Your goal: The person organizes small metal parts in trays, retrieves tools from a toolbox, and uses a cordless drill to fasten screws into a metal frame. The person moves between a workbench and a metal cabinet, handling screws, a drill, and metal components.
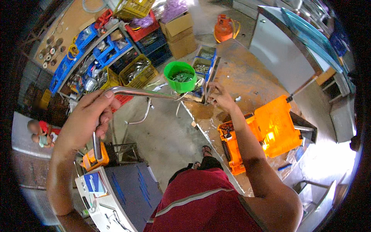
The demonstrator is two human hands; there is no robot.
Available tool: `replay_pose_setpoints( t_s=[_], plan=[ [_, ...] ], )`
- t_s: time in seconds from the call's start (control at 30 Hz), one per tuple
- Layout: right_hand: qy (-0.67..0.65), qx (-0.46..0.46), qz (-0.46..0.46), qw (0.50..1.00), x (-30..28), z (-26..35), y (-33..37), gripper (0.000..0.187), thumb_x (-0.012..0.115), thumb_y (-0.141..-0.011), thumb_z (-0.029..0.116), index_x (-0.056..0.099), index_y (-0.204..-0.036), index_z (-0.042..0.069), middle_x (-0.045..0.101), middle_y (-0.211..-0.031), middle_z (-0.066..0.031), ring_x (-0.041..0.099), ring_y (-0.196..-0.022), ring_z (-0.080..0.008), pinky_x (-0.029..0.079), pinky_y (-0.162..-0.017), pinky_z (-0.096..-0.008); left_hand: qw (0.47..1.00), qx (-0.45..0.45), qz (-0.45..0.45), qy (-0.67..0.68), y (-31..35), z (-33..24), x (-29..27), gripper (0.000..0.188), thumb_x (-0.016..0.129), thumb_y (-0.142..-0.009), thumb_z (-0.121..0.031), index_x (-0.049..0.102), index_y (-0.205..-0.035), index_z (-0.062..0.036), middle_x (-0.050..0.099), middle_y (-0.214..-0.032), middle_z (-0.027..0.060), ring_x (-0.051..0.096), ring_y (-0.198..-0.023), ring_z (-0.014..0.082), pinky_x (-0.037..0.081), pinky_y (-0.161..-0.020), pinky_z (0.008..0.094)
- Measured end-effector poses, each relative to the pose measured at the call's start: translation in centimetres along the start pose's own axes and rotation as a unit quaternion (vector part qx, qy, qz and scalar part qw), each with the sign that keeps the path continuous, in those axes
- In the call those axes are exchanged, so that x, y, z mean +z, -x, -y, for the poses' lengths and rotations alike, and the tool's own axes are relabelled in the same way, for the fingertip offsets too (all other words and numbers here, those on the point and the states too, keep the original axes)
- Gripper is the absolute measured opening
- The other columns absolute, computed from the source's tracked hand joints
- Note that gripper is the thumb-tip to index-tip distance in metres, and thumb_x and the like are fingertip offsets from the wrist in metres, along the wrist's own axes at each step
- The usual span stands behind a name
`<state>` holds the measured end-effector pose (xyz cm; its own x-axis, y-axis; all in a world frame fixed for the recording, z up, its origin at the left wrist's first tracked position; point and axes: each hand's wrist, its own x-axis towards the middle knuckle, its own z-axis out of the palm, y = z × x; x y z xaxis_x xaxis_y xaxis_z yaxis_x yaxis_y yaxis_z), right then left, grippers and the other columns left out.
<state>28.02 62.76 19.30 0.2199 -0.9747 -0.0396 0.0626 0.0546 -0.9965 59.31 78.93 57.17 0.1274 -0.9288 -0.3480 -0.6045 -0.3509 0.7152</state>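
My left hand (87, 116) is closed round the bend of a shiny bent metal tube (150, 92). One leg of the tube drops below my palm; the long leg runs right to the bench edge. My right hand (221, 97) is at that edge, its fingers pinched together by a dark metal piece (206, 94); what they grip is too small to make out. A thinner curved metal rod (146, 112) hangs under the tube. Just behind the tube stands a green bucket (179, 77) with small metal parts in it.
An open orange tool case (276, 125) lies on the worn bench (247, 69) to my right. Blue bins (206, 52) of small parts line its edge. Racks with yellow crates (139, 71) stand far left. An orange gas cylinder (223, 29) is at the back. Two people (42, 133) are at left.
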Motion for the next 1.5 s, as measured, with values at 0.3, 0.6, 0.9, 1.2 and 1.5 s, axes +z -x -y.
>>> replay_pose_setpoints(
  t_s=[0.3,0.6,0.9,1.2,1.5],
  plan=[
    [0.031,0.009,0.022,0.999,4.6,-1.4,-5.1,0.036,0.067,-0.089,0.009,0.051,-0.121,0.004,0.062,-0.090,-0.0064,0.060,-0.065,-0.0133,0.050,-0.055,-0.0305,0.994,-0.025,-0.098,-0.032,-1.7,2.2,-2.6,0.042,0.061,-0.095,-0.049,0.065,-0.087,-0.0077,0.046,-0.059,-0.0072,0.039,-0.048,0.0031,0.029,-0.044,0.0226],
    [0.012,0.049,0.056,0.997,8.8,2.4,-3.3,0.030,0.072,-0.094,0.026,0.069,-0.115,0.005,0.069,-0.097,-0.0001,0.061,-0.081,-0.0126,0.052,-0.073,-0.0292,0.987,0.046,-0.154,-0.027,-0.4,6.4,-3.7,0.034,0.065,-0.097,-0.036,0.066,-0.084,-0.0045,0.049,-0.064,-0.0078,0.038,-0.054,0.0011,0.027,-0.048,0.0228],
    [0.217,-0.079,0.167,0.959,17.1,-0.1,-1.4,0.043,0.064,-0.097,0.041,0.065,-0.111,0.000,0.069,-0.096,-0.0177,0.065,-0.087,-0.0278,0.051,-0.079,-0.0413,0.963,0.013,-0.267,-0.011,6.7,18.5,-7.1,0.025,0.069,-0.095,-0.026,0.064,-0.094,-0.0016,0.054,-0.075,-0.0017,0.044,-0.061,0.0055,0.035,-0.050,0.0250],
    [0.209,-0.071,0.312,0.924,30.4,-4.6,2.9,0.057,0.066,-0.094,0.045,0.059,-0.121,-0.005,0.064,-0.110,-0.0249,0.063,-0.106,-0.0397,0.050,-0.091,-0.0463,0.926,-0.064,-0.371,-0.033,18.7,27.3,-8.5,0.040,0.069,-0.091,-0.035,0.058,-0.074,-0.0007,0.045,-0.063,-0.0023,0.037,-0.060,0.0065,0.028,-0.052,0.0297],
    [0.112,0.045,0.453,0.883,41.8,-10.6,5.8,0.053,0.076,-0.089,0.036,0.062,-0.122,-0.003,0.066,-0.100,-0.0175,0.062,-0.091,-0.0249,0.050,-0.082,-0.0376,0.902,-0.153,-0.402,0.020,24.0,33.7,-9.7,0.036,0.070,-0.091,-0.035,0.059,-0.079,-0.0018,0.044,-0.062,-0.0046,0.035,-0.058,0.0049,0.025,-0.051,0.0279]
  ],
)
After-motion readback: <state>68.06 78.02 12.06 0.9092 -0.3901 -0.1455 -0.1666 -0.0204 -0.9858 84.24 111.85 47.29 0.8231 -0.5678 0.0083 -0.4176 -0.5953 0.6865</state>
